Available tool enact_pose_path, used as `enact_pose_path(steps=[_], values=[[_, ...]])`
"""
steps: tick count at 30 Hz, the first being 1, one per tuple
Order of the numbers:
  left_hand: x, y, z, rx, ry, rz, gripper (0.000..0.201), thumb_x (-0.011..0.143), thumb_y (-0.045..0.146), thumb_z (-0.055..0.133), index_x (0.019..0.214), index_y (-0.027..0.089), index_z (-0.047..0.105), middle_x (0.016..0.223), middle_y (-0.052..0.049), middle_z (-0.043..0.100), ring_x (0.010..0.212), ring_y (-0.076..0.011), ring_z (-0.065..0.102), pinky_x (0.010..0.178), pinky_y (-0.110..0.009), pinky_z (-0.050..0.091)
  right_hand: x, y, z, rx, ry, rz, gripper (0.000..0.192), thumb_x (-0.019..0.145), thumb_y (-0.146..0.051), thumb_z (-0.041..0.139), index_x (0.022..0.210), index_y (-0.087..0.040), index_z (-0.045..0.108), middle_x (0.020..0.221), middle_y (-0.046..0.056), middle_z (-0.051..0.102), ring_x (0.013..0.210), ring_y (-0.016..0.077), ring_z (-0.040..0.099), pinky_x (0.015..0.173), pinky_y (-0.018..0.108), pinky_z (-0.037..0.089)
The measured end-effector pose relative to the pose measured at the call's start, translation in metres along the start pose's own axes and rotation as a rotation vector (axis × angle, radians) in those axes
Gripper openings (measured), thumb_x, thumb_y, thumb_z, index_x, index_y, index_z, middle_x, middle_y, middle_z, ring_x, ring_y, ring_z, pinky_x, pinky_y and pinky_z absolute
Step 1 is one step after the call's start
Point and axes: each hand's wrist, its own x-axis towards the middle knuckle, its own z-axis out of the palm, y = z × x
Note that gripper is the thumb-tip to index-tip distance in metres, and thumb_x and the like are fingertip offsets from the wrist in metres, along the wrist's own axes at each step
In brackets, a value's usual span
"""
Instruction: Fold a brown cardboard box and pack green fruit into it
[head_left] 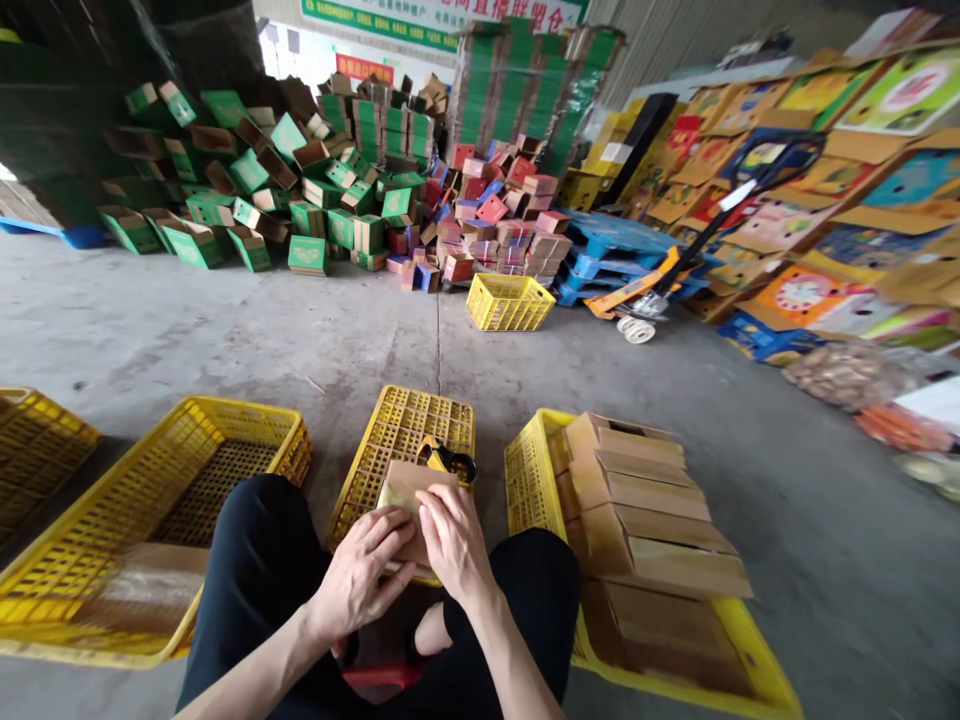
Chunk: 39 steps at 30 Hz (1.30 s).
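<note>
a seated person presses both hands onto a small flat cardboard box (409, 500) lying on an overturned yellow crate (401, 440) between the knees. the left hand (364, 575) has its fingers curled over the box's near edge, its grip closed on the cardboard; the right hand (454, 540) lies just beside it, fingers bent down on the box top, gripping it too. a tape dispenser (448, 460) sits touching the box's far edge on the same crate. to the right, a yellow crate (529, 480) holds a leaning row of folded brown cartons (645, 510). to the left, another yellow crate (150, 480) holds one brown carton (142, 590) at its near end. green boxes (247, 190) lie heaped on the floor by the far wall.
</note>
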Motion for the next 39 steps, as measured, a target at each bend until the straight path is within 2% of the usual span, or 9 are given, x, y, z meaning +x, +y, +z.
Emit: enact_pose_path(steps=[5, 8, 13, 17, 22, 26, 31, 36, 39], values=[[0.000, -0.002, -0.005, 0.029, -0.034, 0.010, 0.046, 0.102, 0.036, 0.061, 0.145, 0.019, 0.062, 0.148, -0.015, 0.065, 0.138, -0.0323, 0.060, 0.112, -0.048, 0.055, 0.011, -0.003, 0.001, -0.029, -0.066, -0.007, 0.028, 0.108, -0.020, 0.052, 0.129, -0.023, 0.072, 0.111, 0.009, 0.070, 0.101, 0.0258, 0.065, 0.090, 0.043, 0.055], [-0.001, -0.004, -0.007, 0.037, -0.050, 0.023, 0.045, 0.103, 0.038, 0.061, 0.144, 0.020, 0.063, 0.146, -0.015, 0.066, 0.136, -0.0317, 0.061, 0.111, -0.046, 0.055, 0.011, 0.001, -0.004, -0.014, -0.080, -0.046, 0.029, 0.108, -0.017, 0.051, 0.128, -0.023, 0.072, 0.109, 0.008, 0.071, 0.101, 0.0256, 0.064, 0.093, 0.043, 0.054], [-0.003, -0.007, -0.005, 0.044, -0.052, 0.033, 0.043, 0.103, 0.038, 0.062, 0.142, 0.020, 0.065, 0.143, -0.014, 0.068, 0.135, -0.0313, 0.061, 0.112, -0.048, 0.054, 0.000, 0.016, -0.019, -0.047, -0.066, -0.110, 0.032, 0.107, -0.016, 0.052, 0.132, -0.023, 0.070, 0.111, 0.008, 0.073, 0.100, 0.0263, 0.065, 0.092, 0.043, 0.055], [-0.003, -0.006, -0.006, 0.041, -0.074, 0.029, 0.043, 0.103, 0.039, 0.061, 0.142, 0.021, 0.065, 0.143, -0.014, 0.068, 0.133, -0.0310, 0.061, 0.110, -0.048, 0.053, -0.013, 0.025, -0.027, -0.063, -0.052, -0.088, 0.035, 0.107, -0.016, 0.050, 0.136, -0.023, 0.069, 0.114, 0.009, 0.073, 0.100, 0.0270, 0.065, 0.090, 0.044, 0.056], [0.009, 0.000, -0.009, 0.097, -0.148, -0.012, 0.058, 0.104, 0.057, 0.059, 0.152, 0.023, 0.059, 0.143, -0.014, 0.066, 0.123, -0.0314, 0.062, 0.103, -0.047, 0.053, -0.024, 0.022, -0.020, 0.021, 0.035, -0.024, 0.037, 0.107, -0.012, 0.048, 0.138, -0.022, 0.066, 0.116, 0.011, 0.072, 0.105, 0.0255, 0.067, 0.095, 0.042, 0.059], [0.025, 0.003, -0.003, 0.257, -0.124, -0.057, 0.069, 0.106, 0.067, 0.050, 0.157, 0.020, 0.054, 0.143, -0.015, 0.066, 0.119, -0.0335, 0.061, 0.099, -0.048, 0.052, -0.026, 0.014, -0.008, 0.049, 0.133, 0.000, 0.034, 0.107, -0.013, 0.049, 0.135, -0.022, 0.067, 0.117, 0.012, 0.072, 0.107, 0.0257, 0.068, 0.097, 0.042, 0.061], [0.031, -0.004, -0.002, 0.295, -0.140, -0.043, 0.058, 0.111, 0.058, 0.045, 0.155, 0.022, 0.058, 0.144, -0.013, 0.065, 0.122, -0.0308, 0.061, 0.099, -0.043, 0.052, -0.029, 0.013, -0.004, 0.045, 0.175, 0.023, 0.036, 0.107, -0.012, 0.046, 0.134, -0.024, 0.068, 0.118, 0.011, 0.073, 0.106, 0.0252, 0.070, 0.096, 0.042, 0.063], [0.018, -0.016, -0.012, 0.256, -0.093, -0.062, 0.051, 0.113, 0.047, 0.046, 0.154, 0.019, 0.058, 0.144, -0.013, 0.066, 0.121, -0.0283, 0.063, 0.100, -0.041, 0.054, -0.032, 0.014, -0.004, 0.055, 0.195, 0.017, 0.032, 0.107, -0.014, 0.048, 0.132, -0.022, 0.068, 0.116, 0.011, 0.073, 0.106, 0.0237, 0.072, 0.096, 0.039, 0.062], [0.011, -0.020, -0.012, 0.248, -0.054, -0.099, 0.051, 0.112, 0.046, 0.048, 0.157, 0.022, 0.055, 0.145, -0.013, 0.065, 0.122, -0.0291, 0.063, 0.099, -0.041, 0.055, -0.034, 0.013, 0.000, 0.061, 0.230, 0.054, 0.027, 0.108, -0.016, 0.050, 0.127, -0.021, 0.069, 0.115, 0.011, 0.073, 0.106, 0.0233, 0.073, 0.098, 0.038, 0.062]])
